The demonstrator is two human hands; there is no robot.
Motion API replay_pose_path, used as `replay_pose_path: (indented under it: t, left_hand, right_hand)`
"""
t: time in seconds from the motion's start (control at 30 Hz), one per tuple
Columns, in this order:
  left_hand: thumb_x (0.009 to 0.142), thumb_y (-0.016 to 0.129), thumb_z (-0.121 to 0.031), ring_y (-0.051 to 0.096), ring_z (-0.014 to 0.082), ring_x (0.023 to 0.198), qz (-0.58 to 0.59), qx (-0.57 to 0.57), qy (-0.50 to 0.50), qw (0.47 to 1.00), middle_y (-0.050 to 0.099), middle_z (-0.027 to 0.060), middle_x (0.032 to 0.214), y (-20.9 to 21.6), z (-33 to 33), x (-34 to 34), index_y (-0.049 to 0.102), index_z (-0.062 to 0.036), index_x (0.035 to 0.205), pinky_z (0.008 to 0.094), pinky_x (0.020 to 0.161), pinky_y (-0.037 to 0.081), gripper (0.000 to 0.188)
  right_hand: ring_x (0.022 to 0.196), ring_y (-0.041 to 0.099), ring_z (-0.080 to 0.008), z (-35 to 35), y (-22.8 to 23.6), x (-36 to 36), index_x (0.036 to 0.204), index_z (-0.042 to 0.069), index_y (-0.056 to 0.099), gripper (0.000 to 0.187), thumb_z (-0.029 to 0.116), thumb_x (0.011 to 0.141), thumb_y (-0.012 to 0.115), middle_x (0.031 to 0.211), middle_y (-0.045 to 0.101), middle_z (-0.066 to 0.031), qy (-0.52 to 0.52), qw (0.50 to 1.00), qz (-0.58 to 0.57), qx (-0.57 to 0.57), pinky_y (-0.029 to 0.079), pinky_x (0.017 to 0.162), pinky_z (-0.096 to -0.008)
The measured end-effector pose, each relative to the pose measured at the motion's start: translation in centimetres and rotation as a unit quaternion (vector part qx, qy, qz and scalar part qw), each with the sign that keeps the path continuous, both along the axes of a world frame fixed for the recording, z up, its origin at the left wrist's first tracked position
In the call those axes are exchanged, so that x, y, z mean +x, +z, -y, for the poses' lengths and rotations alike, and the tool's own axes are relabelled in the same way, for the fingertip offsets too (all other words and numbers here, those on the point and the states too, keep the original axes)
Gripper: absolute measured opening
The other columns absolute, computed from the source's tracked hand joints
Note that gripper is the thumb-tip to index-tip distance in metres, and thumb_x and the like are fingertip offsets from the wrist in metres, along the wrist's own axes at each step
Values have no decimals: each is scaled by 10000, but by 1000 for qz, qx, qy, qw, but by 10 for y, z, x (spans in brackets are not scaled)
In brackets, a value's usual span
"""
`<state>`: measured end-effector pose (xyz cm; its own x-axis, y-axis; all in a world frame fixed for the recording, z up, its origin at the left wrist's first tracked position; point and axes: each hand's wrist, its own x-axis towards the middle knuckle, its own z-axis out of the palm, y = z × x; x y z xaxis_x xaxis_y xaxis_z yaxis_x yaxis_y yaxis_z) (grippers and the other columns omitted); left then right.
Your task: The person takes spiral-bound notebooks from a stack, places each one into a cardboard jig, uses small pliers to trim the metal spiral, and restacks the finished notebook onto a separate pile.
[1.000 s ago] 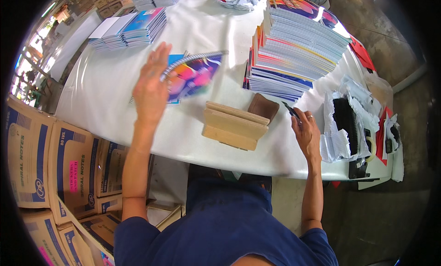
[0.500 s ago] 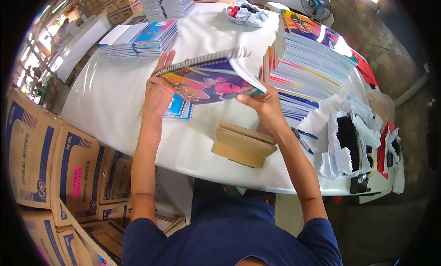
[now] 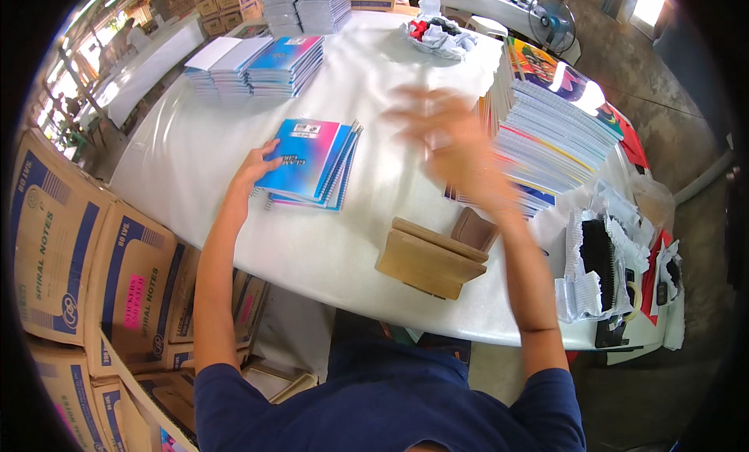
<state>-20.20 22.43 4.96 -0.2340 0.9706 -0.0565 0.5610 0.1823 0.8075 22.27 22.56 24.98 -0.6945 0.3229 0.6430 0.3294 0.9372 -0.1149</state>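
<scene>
1. Head view: my left hand (image 3: 256,165) lies flat, fingers spread, against the left edge of the small stack of blue-and-pink spiral-bound notebooks (image 3: 312,162). It touches that edge and grips nothing.
2. That small stack lies flat on the white plastic-covered tabletop (image 3: 187,155), roughly in its middle, with the wire spines on the side away from my left hand.
3. My right hand (image 3: 452,144) is raised in the air to the right of the small stack, well apart from it. It is blurred; the fingers look spread wide and I see nothing in it.
4. Just beyond my right hand, further right of the small stack, stands the tall slanting pile of spiral notebooks with colourful covers (image 3: 558,132).
5. Near the tabletop's front edge, right of and nearer to me than the small stack, lies a bundle of flat brown cardboard pieces (image 3: 429,258).
6. On the far side of the small stack sit two low piles of blue-covered notebooks (image 3: 261,63).
7. Left of the small stack, off the tabletop, brown cardboard cartons with blue printing (image 3: 94,257) are stacked beside me.
8. Far right of the small stack, at the tabletop's end, lies crumpled white torn wrapping (image 3: 605,257).
</scene>
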Motion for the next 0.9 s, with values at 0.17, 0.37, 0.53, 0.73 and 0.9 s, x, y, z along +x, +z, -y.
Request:
replay_pose_path:
  t: [0.17,0.37,0.53,0.73,0.9]
  left_hand:
    - [803,727,-85,381,252,1387,-37,14,-40,998,383,99,1520,9,-22,26,477,-127,1419,342,1124,322,667]
    - [781,749,-157,382,299,1385,-136,1,27,990,401,140,1501,3,-19,12,453,-170,1439,378,1120,332,722]
    - [810,728,-208,324,352,1407,-253,113,88,957,373,165,1509,40,-36,81,396,-169,1470,436,1125,313,739]
    - [851,728,-277,254,344,1439,60,351,-98,929,345,196,1516,143,-1,221,347,-72,1479,438,1166,196,762]
    - [830,753,-394,192,336,1457,325,213,-331,860,175,148,1594,180,43,280,136,-115,1548,385,1184,121,988]
  right_hand:
    - [943,641,-189,-46,95,183,1034,24,700,256,184,834,704,1079,678,-125,-302,933,-173,89,506,803,-327]
    - [718,571,-150,-144,80,267,891,40,746,511,542,800,729,791,643,-34,-525,789,-48,-316,462,679,-304]
    - [599,545,-122,-146,78,304,748,16,622,498,468,690,823,653,569,-27,-451,868,-163,-130,434,551,-311]
    - [775,616,-124,-29,105,242,1008,-18,649,293,106,768,765,881,686,-69,-238,885,-331,-224,489,646,-265]
    - [1060,624,-213,71,7,157,1238,15,611,468,-16,790,740,1137,666,-102,-107,858,-418,-278,492,965,-396]
